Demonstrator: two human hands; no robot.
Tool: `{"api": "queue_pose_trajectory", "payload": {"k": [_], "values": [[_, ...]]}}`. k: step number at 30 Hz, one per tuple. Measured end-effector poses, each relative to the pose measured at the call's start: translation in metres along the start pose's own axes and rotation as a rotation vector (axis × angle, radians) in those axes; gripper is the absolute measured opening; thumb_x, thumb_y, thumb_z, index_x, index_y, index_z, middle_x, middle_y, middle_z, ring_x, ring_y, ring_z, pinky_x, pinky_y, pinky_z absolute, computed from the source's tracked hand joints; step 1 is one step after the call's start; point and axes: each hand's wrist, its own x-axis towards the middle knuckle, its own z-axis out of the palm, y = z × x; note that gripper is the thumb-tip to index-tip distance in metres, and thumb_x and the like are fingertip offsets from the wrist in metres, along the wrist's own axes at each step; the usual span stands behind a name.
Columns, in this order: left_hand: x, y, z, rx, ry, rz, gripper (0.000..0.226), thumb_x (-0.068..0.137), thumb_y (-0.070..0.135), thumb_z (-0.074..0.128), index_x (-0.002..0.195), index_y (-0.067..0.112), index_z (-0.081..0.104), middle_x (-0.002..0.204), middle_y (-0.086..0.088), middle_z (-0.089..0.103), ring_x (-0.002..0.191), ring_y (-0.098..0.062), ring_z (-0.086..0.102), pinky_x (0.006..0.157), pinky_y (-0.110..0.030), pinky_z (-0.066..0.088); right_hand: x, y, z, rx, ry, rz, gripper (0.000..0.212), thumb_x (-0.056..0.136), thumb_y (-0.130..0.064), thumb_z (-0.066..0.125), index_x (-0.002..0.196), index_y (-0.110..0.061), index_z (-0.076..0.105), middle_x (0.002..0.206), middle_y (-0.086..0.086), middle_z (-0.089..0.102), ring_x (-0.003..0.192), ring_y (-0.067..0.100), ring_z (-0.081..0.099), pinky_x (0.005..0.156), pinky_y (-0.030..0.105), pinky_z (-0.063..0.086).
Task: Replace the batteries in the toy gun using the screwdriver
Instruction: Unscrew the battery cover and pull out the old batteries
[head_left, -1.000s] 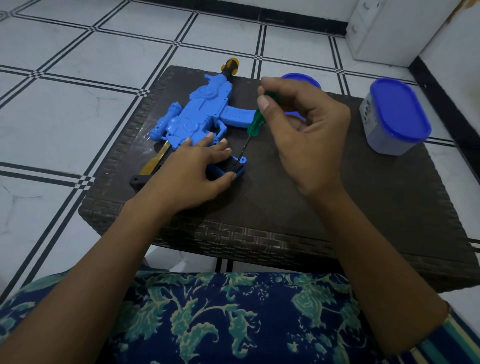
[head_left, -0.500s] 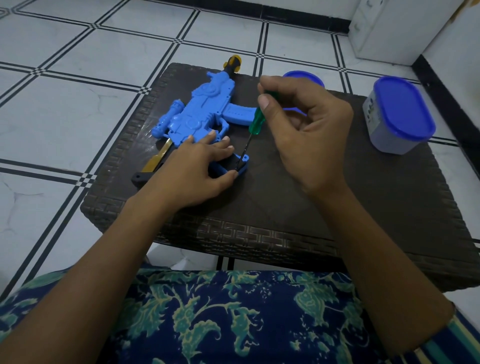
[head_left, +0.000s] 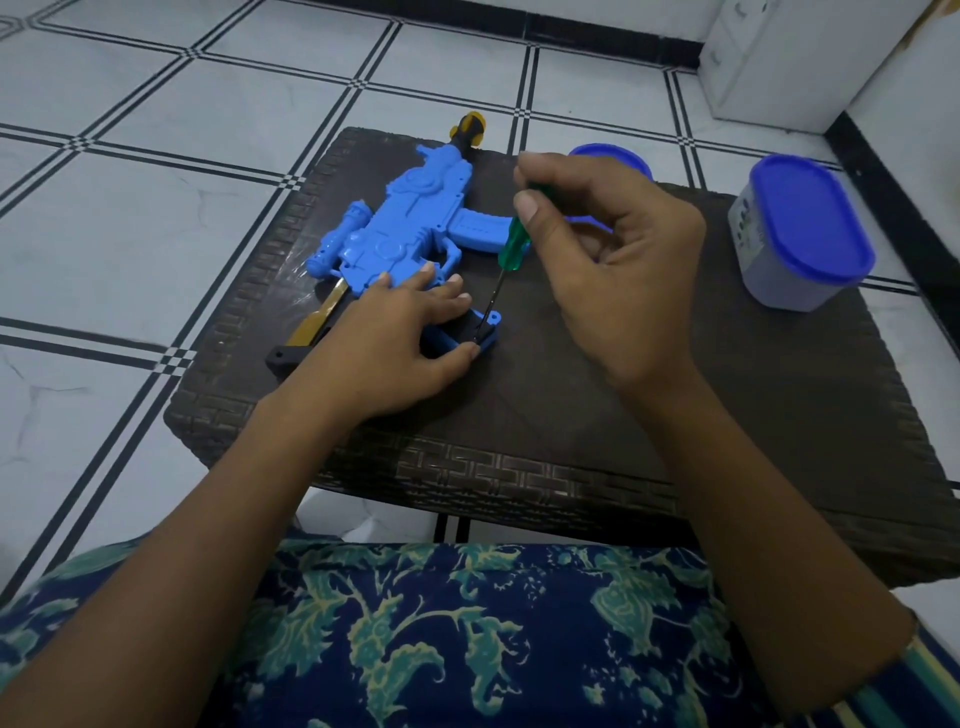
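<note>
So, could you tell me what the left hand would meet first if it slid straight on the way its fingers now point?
Most likely the screwdriver: the left hand lies flat on the toy gun, fingers aimed at the thin shaft just ahead. Depth is unclear, so it might pass beside.

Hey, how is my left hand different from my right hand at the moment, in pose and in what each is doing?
The left hand lies flat, fingers fairly straight, pressing on the toy gun at its grip. The right hand is raised, fingers curled, pinching the green screwdriver by its handle. The left hand holds no tool, while the right hand holds the screwdriver tilted, tip down at the grip's end. Both are bare and work at the grip.
</note>
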Motion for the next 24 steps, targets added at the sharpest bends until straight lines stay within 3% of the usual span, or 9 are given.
{"api": "queue_pose_trajectory", "payload": {"k": [7, 11, 15, 20, 24], "values": [[-0.0001, -0.0002, 0.0003, -0.014, 0.004, 0.005, 0.056, 0.087, 0.037, 0.062, 0.138, 0.019, 0.05, 0.151, 0.006, 0.037, 0.145, -0.01, 0.018, 0.118, -0.038, 0.01, -0.0021, -0.0074, 0.0003, 0.124, -0.113, 0.021, 0.02, 0.083, -0.003, 0.075, 0.102, -0.003, 0.069, 0.097, 0.011, 0.072, 0.091, 0.022, 0.071, 0.07, 0.032, 0.06], [-0.0005, 0.0001, -0.0001, -0.023, -0.007, 0.003, 0.056, 0.087, 0.038, 0.061, 0.139, 0.019, 0.049, 0.152, 0.007, 0.036, 0.146, -0.009, 0.016, 0.119, -0.037, 0.008, -0.0028, -0.0073, 0.0029, 0.162, -0.079, 0.029, 0.019, 0.081, 0.001, 0.075, 0.096, -0.007, 0.067, 0.093, 0.006, 0.069, 0.091, 0.018, 0.07, 0.068, 0.027, 0.057], [-0.0002, 0.0009, -0.0003, -0.028, -0.008, 0.0, 0.056, 0.088, 0.037, 0.062, 0.139, 0.019, 0.048, 0.152, 0.008, 0.035, 0.145, -0.008, 0.015, 0.118, -0.034, 0.006, -0.0003, -0.0058, -0.0009, 0.12, -0.089, 0.009, 0.019, 0.082, 0.012, 0.068, 0.09, -0.005, 0.066, 0.101, 0.018, 0.062, 0.1, 0.013, 0.062, 0.069, 0.018, 0.053], [-0.0001, 0.0003, 0.0001, -0.029, -0.009, 0.002, 0.056, 0.088, 0.037, 0.061, 0.139, 0.02, 0.049, 0.152, 0.008, 0.035, 0.145, -0.008, 0.015, 0.118, -0.035, 0.007, 0.0003, -0.0078, -0.0023, 0.249, -0.1, 0.133, 0.033, 0.082, 0.018, 0.06, 0.11, -0.001, 0.058, 0.099, 0.02, 0.066, 0.099, 0.023, 0.065, 0.077, 0.025, 0.057], [-0.0004, 0.0003, -0.0001, -0.036, -0.008, 0.004, 0.056, 0.088, 0.038, 0.061, 0.139, 0.02, 0.048, 0.152, 0.009, 0.035, 0.145, -0.008, 0.015, 0.118, -0.034, 0.006, -0.0025, -0.0093, -0.0014, 0.294, -0.101, 0.195, 0.024, 0.085, 0.012, 0.064, 0.107, 0.002, 0.065, 0.1, 0.018, 0.07, 0.098, 0.021, 0.07, 0.08, 0.025, 0.057]]}}
